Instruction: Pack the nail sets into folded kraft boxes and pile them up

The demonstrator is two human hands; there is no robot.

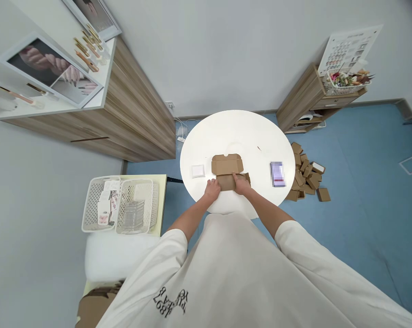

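A small brown cardboard box (227,164) lies partly folded on the white round table, its lid flap spread toward the wall. My left hand (213,189) has its fingers curled at the near left edge of the box. On the other side, my right hand (241,185) grips the near right part, thumb over the cardboard and a side flap by the fingers. To the left of the box sits a flat white square packet (198,171). A purple pack (277,174), blurred in the picture, rests farther right on the table.
The white round table (233,125) stands by the wall. Many folded cardboard boxes (306,175) are heaped on the blue floor at right. White baskets (101,205) with cards and clear cases stand at left. Wooden cabinets (137,100) flank the table.
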